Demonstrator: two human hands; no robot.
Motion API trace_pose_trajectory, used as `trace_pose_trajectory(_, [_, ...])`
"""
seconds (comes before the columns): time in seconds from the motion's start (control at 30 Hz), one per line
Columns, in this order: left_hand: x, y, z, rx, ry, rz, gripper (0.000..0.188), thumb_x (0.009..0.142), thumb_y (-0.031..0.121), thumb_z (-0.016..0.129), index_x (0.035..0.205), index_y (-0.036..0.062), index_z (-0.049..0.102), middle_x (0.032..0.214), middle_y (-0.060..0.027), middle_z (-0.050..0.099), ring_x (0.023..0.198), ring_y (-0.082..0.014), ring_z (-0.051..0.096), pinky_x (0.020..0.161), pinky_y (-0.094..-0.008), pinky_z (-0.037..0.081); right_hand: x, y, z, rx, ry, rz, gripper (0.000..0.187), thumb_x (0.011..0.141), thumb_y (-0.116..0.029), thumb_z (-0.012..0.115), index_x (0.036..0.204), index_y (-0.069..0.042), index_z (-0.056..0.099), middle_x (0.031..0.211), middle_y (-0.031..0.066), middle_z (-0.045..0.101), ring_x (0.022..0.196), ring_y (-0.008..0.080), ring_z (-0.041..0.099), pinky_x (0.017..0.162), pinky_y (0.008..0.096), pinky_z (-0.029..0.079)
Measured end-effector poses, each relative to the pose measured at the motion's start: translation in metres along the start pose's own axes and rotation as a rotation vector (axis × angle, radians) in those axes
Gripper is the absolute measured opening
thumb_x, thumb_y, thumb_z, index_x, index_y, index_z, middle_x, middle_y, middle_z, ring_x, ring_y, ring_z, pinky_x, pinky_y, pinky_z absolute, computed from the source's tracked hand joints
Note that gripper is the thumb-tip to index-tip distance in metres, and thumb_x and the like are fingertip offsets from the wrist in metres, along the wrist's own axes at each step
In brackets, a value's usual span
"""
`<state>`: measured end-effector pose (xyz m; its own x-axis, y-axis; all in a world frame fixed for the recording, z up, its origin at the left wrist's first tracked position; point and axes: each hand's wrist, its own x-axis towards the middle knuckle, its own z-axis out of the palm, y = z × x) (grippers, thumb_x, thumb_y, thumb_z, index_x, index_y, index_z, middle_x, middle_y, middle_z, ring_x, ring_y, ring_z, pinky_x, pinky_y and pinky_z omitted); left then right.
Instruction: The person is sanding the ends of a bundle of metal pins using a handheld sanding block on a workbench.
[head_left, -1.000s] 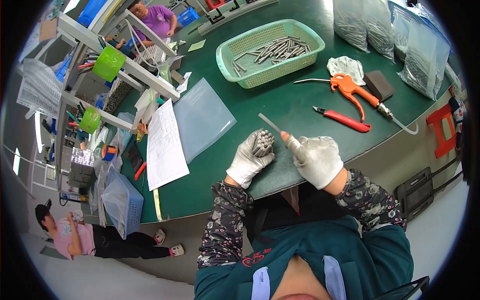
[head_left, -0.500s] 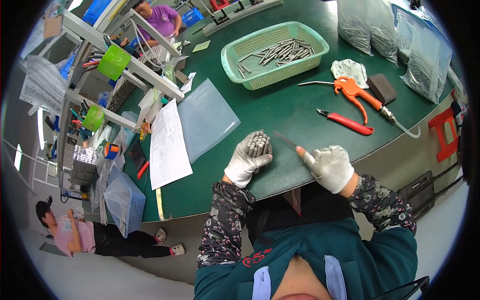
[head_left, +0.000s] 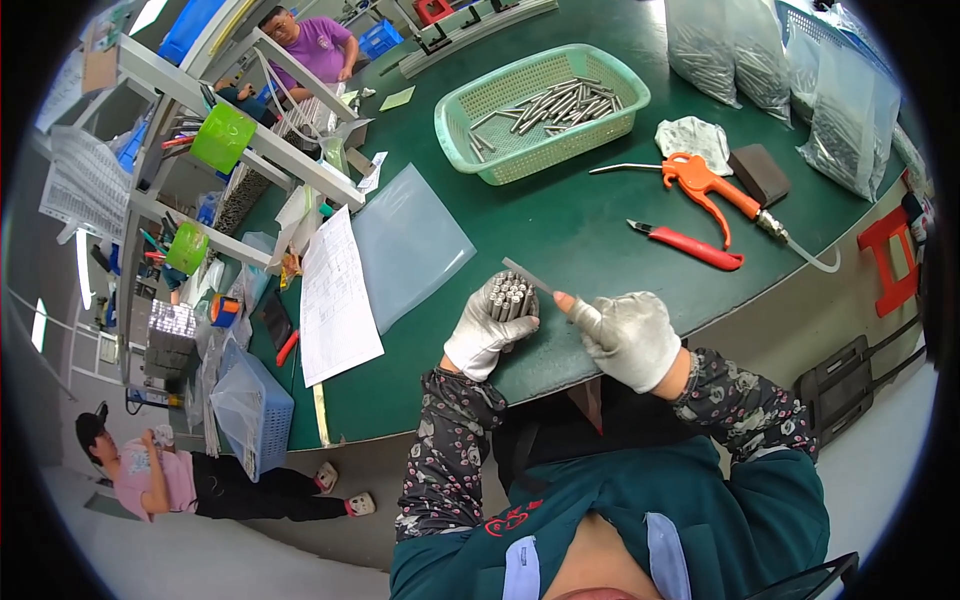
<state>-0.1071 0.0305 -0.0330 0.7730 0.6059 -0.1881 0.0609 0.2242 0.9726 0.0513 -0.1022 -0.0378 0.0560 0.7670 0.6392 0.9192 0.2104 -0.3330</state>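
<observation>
My left hand [head_left: 478, 338], in a white glove, is wrapped round an upright bundle of short metal rods [head_left: 512, 298]; their ends face up. My right hand [head_left: 635, 345], gloved with a bare fingertip showing, pinches a thin, flat grey strip [head_left: 528, 275]. The strip's far end is at the back edge of the rod ends; whether it touches them I cannot tell. Both hands are over the near edge of the green table [head_left: 560, 225]. Beyond them stands a pale green plastic basket [head_left: 455, 140] with several loose metal rods [head_left: 565, 105] in it.
To the right lie red-handled cutters [head_left: 695, 247], an orange air gun [head_left: 710, 185], a white cloth [head_left: 693, 143] and a dark block [head_left: 760, 175]. Bags of rods [head_left: 845, 135] stand behind. Left are a paper sheet [head_left: 335, 310] and a plastic sheet [head_left: 415, 245]. Two people are farther off.
My right hand has moved left with the strip, bringing the strip's end from beside the rods to their upper ends. My left hand still grips the bundle.
</observation>
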Motion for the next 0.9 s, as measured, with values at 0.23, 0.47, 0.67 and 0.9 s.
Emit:
trace_pose_trajectory(0.23, [0.005, -0.005, 0.004, -0.061, -0.059, 0.077, 0.056, 0.068, -0.004, 0.068, 0.117, 0.0001, 0.042, 0.097, -0.0027, 0.054, 0.087, -0.0107, 0.05, 0.077, -0.0235, 0.043, 0.014, -0.006, -0.003, 0.136, -0.007, 0.075, 0.046, 0.064, 0.0, 0.059, 0.108, -0.013, 0.061, 0.065, 0.0077, 0.059, 0.056, 0.0255, 0.057, 0.053, 0.0352, 0.046])
trace_pose_trajectory(0.47, [0.0, 0.0, 0.009, 0.297, -0.105, 0.162, 0.043, 0.062, -0.006, 0.065, 0.102, 0.0019, 0.052, 0.086, -0.0017, 0.058, 0.08, -0.0103, 0.054, 0.072, -0.0241, 0.046, 0.03, -0.005, 0.007, 0.034, -0.107, 0.096, 0.047, 0.066, 0.005, 0.057, 0.109, -0.012, 0.061, 0.071, 0.0114, 0.059, 0.061, 0.0259, 0.058, 0.056, 0.0331, 0.046])
trace_pose_trajectory(0.67, [0.002, -0.007, 0.011, 0.074, -0.06, 0.194, 0.048, 0.061, -0.005, 0.067, 0.106, 0.0016, 0.051, 0.086, -0.0003, 0.057, 0.08, -0.0094, 0.053, 0.073, -0.0236, 0.045, 0.031, 0.025, 0.005, 0.003, -0.075, 0.245, 0.028, 0.08, -0.003, 0.056, 0.107, -0.007, 0.061, 0.084, 0.0139, 0.062, 0.07, 0.0233, 0.058, 0.065, 0.0299, 0.047])
trace_pose_trajectory(0.9, [0.022, -0.027, 0.014, -0.046, -0.184, 0.254, 0.063, 0.065, -0.01, 0.065, 0.122, 0.0015, 0.04, 0.104, -0.0027, 0.055, 0.098, -0.0112, 0.052, 0.088, -0.0233, 0.043, 0.03, 0.033, -0.017, -0.345, -0.043, -0.06, 0.035, 0.07, -0.012, 0.066, 0.103, -0.005, 0.059, 0.082, 0.0109, 0.054, 0.076, 0.0242, 0.053, 0.067, 0.0345, 0.044])
